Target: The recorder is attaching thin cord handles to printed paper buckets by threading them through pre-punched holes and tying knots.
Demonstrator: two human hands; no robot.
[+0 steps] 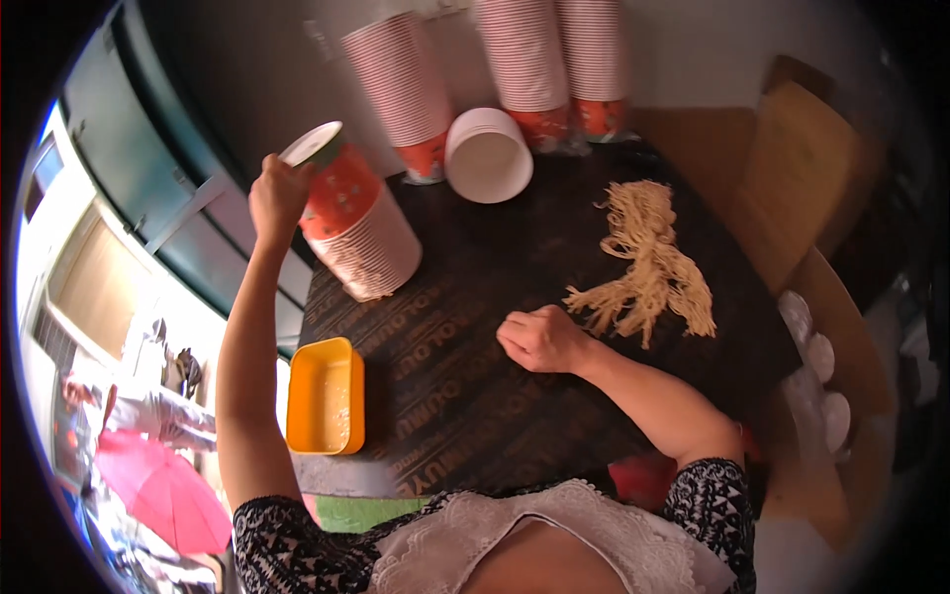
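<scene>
Upside down at the left of the dark table [445,396] stands a stack of red-orange paper cups [371,247] with pale, closely nested rims. My left hand [279,201] is raised at the stack's upper end, its fingers closed on the topmost paper cup [332,183], near the white base. Resting on the table's middle, my right hand [542,339] is curled into a fist; whether anything is inside is hidden. Just beyond and right of it lies a loose bundle of beige strings [648,257].
A yellow rectangular tub [327,396] sits at the table's left edge. Along the back wall are tall wrapped cup stacks [401,84] and a white tub [488,158] lying on its side. Cardboard [792,168] stands at the right; a pink umbrella [163,490] and a person are outside, left.
</scene>
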